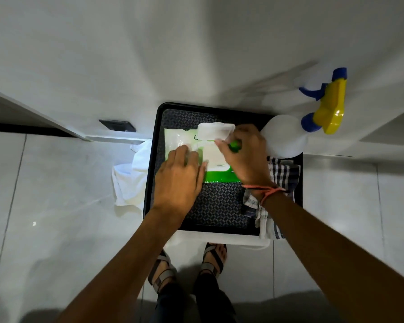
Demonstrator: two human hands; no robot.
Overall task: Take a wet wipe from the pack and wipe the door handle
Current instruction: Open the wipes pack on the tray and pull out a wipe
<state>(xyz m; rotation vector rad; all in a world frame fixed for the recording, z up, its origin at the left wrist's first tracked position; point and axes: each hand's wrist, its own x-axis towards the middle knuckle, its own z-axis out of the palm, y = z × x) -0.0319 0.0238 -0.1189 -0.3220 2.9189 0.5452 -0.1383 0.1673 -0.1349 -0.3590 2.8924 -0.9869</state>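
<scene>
The right hand's fingertips (219, 143) pinch together at the opening of the wet wipe pack (216, 177), just under its raised white lid (216, 131); whether they hold a wipe, I cannot tell. The right hand (245, 157) covers the pack's right end. The left hand (180, 176) lies flat, fingers together, pressing the pack's left part. The pack lies on a black tray (154, 159) with a woven mat. A checked cloth (282, 173) sits on the tray's right side; a white spray bottle (287, 136) with yellow-blue trigger stands at the far right corner. A white cloth (131, 180) hangs left of the tray.
</scene>
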